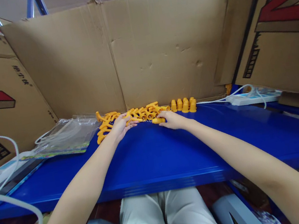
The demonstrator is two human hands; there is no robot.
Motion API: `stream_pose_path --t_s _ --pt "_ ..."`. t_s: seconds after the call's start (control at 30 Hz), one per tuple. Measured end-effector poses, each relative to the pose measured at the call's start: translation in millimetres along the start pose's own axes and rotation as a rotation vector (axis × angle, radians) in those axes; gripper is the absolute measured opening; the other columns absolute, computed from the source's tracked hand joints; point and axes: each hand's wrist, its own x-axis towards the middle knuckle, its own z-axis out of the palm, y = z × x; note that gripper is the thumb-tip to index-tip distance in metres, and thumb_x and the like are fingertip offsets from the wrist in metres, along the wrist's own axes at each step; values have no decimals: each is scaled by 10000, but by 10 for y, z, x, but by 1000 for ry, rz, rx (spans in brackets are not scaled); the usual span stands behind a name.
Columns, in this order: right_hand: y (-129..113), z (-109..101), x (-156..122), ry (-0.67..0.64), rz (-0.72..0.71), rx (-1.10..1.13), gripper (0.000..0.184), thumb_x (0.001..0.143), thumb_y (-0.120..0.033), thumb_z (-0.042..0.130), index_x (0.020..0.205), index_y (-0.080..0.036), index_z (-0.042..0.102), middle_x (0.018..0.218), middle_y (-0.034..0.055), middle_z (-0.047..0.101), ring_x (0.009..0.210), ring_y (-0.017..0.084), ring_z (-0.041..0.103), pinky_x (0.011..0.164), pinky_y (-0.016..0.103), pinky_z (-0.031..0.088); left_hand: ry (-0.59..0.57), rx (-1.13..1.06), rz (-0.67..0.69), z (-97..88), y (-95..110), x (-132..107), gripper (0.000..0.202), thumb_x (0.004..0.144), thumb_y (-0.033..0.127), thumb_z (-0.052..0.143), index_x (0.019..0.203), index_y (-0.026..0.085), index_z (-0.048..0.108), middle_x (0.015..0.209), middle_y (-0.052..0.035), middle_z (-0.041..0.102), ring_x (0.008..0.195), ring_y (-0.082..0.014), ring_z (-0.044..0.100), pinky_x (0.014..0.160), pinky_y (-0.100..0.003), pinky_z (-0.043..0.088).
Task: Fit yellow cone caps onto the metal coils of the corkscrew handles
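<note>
My left hand (pixel 122 126) is closed on a slim orange plastic part (pixel 136 119), which points right and seems to end in a dark tip. Close by, my right hand (pixel 173 119) pinches a short orange plastic piece (pixel 158 120); a small dark bit shows between the two parts. Whether they touch cannot be made out. Behind and beside both hands lies a pile of orange branched plastic parts (pixel 104 124), some with round hollow ends. Several orange bell-shaped caps (pixel 185 105) stand upright in a group to the right of my right hand.
The blue shelf top (pixel 157 157) is walled by a cardboard sheet (pixel 167 47) behind and printed boxes (pixel 283 34) at the sides. A clear plastic bag (pixel 64 136) lies left. A white power strip (pixel 254 97) with cables sits right; a white cable (pixel 28 204) loops near my left arm.
</note>
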Motion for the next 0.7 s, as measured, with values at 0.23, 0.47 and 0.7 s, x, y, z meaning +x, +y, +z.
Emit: stream_pose_path --t_s 0.23,0.47,0.7 --pt "-112 -41 -12 -11 -6 11 272 789 -175 658 1056 -127 672 1072 134 680 1003 241 634 897 370 477 -55 -14 -32 62 2 -63 408 885 41 423 1289 102 420 840 -106 686 630 -134 677 720 -305 563" --pt "-143 -56 -15 47 -14 67 282 779 -166 656 1057 -132 684 1060 132 673 1007 238 626 898 384 473 -194 555 138 24 -158 -88 706 747 121 623 1409 211 391 1067 -130 671 787 -187 671 760 -329 540" --pt "-111 -24 -2 62 -19 138 289 798 -186 651 1083 -159 685 1093 121 679 1007 234 636 923 419 470 -198 1146 508 -145 -240 56 639 684 168 639 1311 214 524 1051 -97 671 1022 -264 630 971 -371 434"
